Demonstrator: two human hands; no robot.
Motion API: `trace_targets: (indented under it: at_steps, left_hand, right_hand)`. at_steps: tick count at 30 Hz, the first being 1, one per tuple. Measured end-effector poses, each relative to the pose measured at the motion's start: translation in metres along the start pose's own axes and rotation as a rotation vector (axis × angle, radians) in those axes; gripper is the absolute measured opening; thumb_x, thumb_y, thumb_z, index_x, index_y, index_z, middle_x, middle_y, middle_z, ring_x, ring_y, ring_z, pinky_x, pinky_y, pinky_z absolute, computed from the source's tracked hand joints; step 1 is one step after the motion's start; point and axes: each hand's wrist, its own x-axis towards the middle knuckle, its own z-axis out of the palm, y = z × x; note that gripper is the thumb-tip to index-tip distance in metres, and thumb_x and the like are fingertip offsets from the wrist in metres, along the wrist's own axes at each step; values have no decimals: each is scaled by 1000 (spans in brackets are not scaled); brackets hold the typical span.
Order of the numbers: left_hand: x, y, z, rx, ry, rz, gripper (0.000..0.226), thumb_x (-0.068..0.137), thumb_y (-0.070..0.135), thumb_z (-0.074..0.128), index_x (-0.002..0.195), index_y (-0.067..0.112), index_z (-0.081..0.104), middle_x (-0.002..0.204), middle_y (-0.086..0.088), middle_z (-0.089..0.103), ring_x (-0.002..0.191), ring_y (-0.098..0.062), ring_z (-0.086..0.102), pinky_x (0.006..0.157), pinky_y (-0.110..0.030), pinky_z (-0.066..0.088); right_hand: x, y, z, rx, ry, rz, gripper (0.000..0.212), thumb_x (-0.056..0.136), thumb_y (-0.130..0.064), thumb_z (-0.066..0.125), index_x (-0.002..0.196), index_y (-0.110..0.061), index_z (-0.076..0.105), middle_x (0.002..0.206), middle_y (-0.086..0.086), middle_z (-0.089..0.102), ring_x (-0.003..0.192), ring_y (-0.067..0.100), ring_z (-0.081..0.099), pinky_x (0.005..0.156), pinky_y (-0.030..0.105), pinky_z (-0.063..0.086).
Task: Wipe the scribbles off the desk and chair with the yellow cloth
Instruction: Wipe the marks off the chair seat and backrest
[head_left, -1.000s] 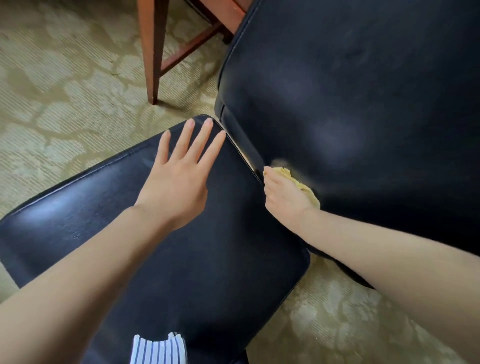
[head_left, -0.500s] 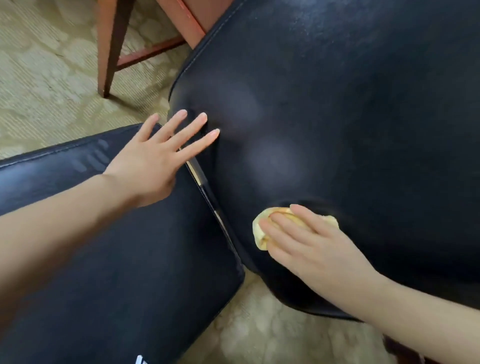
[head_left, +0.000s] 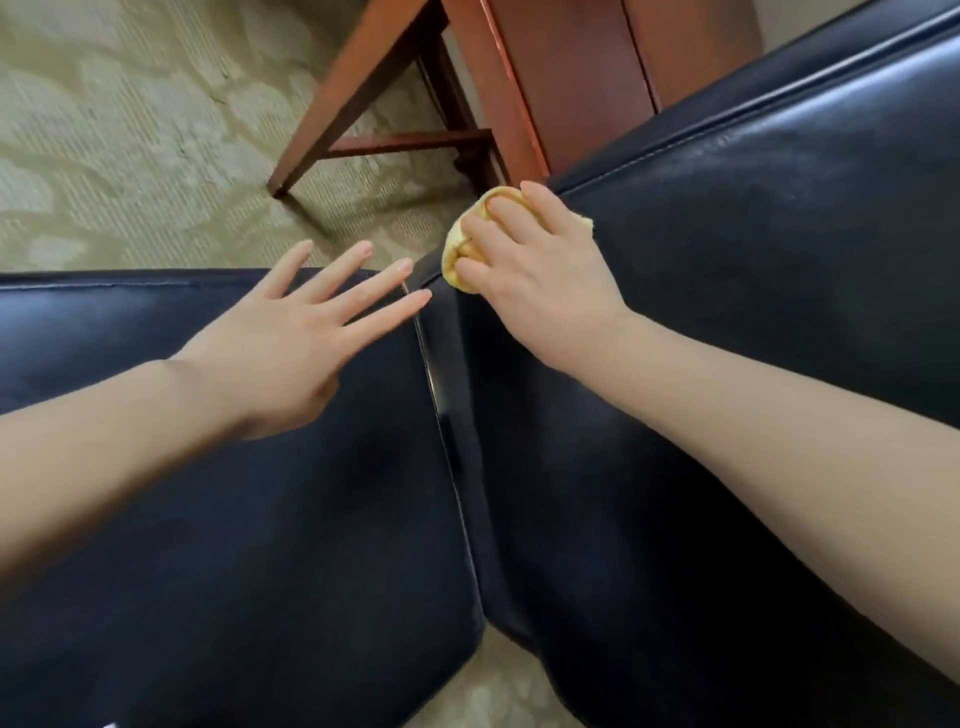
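Two hands work over the black leather-look chair: the right hand is closed down on a bunched yellow cloth, pressing it against the near edge of the black padded backrest, just beside the seam where it meets the black padded seat. The cloth looks soft and light, likely to crumple and slide under the fingers, so it seems best held as a wad beneath a flat palm, as it is here. The upholstery looks smooth and slick, so the cloth should glide easily. The left hand lies open, fingers spread, resting on or just above the seat and holding nothing. Both forearms reach forward, the right wrist angled inward. No scribbles are clearly visible.
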Motion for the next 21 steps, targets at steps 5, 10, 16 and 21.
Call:
trace_targets:
  at_steps: [5,10,16,21]
  left_hand:
    - [-24,-10,16,12,-37,-78,102,58,11,74,149,12,27,152,-12,31,138,-35,31,106,-56,24]
    - [-42,-3,35,34,-24,-61,100,51,12,77,142,7,37,147,-15,39,133,-38,39,105,-57,30]
    - [-53,17,38,10,-85,-27,101,53,12,79,143,8,33,147,-14,40,133,-38,39,101,-60,34]
    - [-53,37,15,-7,-219,-26,100,69,17,71,151,15,14,157,-8,21,143,-34,22,109,-57,23]
  right_hand:
    - [37,-46,17,-180,-151,-9,32,98,-25,41,126,-16,56,127,5,53,123,30,40,116,47,14]
    - [22,-90,39,-388,-393,-143,45,100,-32,33,139,-12,43,141,7,44,135,35,27,114,53,-3]
    - [-29,-143,81,-440,-500,-236,52,101,-35,27,147,-9,29,150,18,28,138,43,18,112,58,-3]
    - [-92,-189,105,-408,-547,-337,56,96,-33,45,145,-9,33,149,25,24,133,48,20,108,65,0]
